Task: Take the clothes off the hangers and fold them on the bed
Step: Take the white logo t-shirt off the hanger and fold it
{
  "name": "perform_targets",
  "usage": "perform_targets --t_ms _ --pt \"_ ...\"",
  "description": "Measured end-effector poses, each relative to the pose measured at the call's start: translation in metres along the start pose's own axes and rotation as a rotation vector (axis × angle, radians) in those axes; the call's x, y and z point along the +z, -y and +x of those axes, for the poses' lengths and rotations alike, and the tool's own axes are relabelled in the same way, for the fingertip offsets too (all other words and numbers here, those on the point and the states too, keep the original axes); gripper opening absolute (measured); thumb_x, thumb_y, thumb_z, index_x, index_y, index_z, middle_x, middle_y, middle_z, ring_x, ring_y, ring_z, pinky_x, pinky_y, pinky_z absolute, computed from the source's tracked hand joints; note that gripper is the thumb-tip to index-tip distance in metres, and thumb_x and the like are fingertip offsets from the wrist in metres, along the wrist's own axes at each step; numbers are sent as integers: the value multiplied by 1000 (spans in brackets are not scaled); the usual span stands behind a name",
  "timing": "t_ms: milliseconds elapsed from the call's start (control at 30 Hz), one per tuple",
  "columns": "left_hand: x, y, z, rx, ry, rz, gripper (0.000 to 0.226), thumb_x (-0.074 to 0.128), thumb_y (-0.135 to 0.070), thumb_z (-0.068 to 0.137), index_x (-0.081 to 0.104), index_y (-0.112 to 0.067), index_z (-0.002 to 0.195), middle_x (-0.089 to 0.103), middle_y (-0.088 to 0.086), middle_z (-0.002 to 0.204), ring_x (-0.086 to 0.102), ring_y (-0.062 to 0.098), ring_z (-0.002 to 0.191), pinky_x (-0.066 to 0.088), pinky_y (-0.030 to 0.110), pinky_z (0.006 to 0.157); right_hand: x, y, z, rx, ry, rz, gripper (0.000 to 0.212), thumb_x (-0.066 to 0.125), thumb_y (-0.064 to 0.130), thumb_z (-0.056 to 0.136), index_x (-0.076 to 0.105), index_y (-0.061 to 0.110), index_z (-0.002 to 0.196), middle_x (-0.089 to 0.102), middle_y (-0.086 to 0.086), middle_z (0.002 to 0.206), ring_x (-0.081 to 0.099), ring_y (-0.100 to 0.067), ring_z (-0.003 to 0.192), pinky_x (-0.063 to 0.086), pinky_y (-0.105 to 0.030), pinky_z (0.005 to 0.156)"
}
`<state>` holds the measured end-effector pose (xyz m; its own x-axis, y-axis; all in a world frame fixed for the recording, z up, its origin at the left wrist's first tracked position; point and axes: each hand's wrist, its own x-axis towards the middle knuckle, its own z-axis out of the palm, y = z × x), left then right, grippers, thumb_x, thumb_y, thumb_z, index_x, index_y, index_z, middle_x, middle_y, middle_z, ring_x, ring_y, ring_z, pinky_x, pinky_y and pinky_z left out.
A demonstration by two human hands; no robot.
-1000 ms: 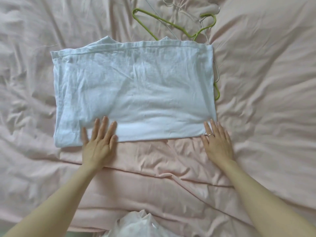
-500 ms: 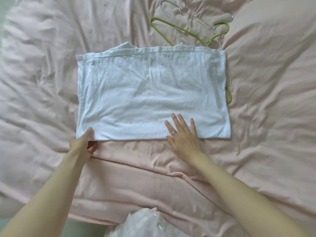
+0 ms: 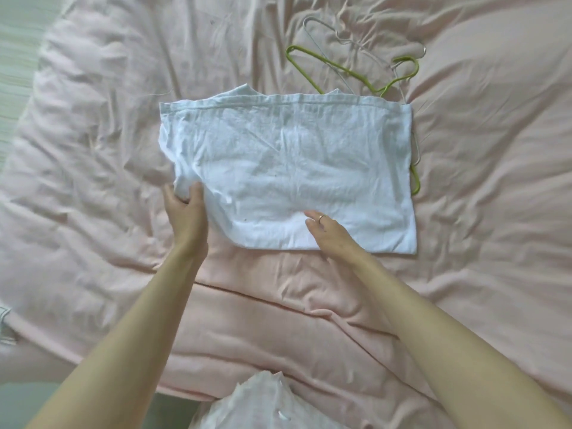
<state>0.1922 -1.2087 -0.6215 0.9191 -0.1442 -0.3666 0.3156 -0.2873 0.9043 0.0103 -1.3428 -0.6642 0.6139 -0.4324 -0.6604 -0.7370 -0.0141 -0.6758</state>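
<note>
Since the earlier frame the left hand has lifted the near-left corner of the folded pale-blue cotton garment and drawn it inward, so that edge now runs slanted; the right hand has slid further onto the cloth; the garment lies in a rough rectangle in the middle of the bed with its wrinkled pink sheet; the left hand pinches the bunched corner between thumb and curled fingers; the right hand, a ring on one finger, lies on the near edge, its fingers mostly hidden, so its openness cannot be told; a lime-green wire hanger and a thin silver wire hanger lie beyond the far-right corner, partly under the garment; a white crinkled fabric shows at the bottom edge.
</note>
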Motion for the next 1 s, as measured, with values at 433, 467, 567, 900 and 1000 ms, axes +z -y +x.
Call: perform_targets --t_ms 433,467,567,900,1000 --pt "151 31 -137 557 1149 662 41 57 -19 92 46 -13 132 41 -1 145 35 14 135 30 26 107 -121 -55 -37 211 -161 1134 59 31 59 94 62 14 115 69 -7 105 66 -22 96 54 -32 74" --pt "148 38 -136 546 1141 698 41 56 -19 93 46 -15 132 43 -2 144 33 14 136 29 25 107 -118 -63 -36 230 -191 1063 49 40 51 95 62 12 112 69 -8 103 67 -21 93 52 -32 74" --pt "129 50 -123 538 1032 782 35 53 -14 94 51 -15 129 49 -3 139 29 15 138 26 25 107 -107 -84 -28 261 -414 749 19 57 17 93 63 2 102 65 -3 80 65 -7 60 52 -23 57" --pt "72 76 -71 205 564 709 25 55 -12 92 56 -10 117 55 7 112 56 16 92 43 22 77 -103 -112 -33 213 -546 651 14 64 14 86 63 8 73 59 -7 79 51 -19 75 42 -35 69" --pt "74 83 -69 -80 486 532 33 58 -19 91 51 -12 123 57 4 109 57 16 93 45 23 74 -102 -121 -33 198 -578 634 16 63 15 86 62 11 71 58 -8 79 49 -19 74 41 -35 69"
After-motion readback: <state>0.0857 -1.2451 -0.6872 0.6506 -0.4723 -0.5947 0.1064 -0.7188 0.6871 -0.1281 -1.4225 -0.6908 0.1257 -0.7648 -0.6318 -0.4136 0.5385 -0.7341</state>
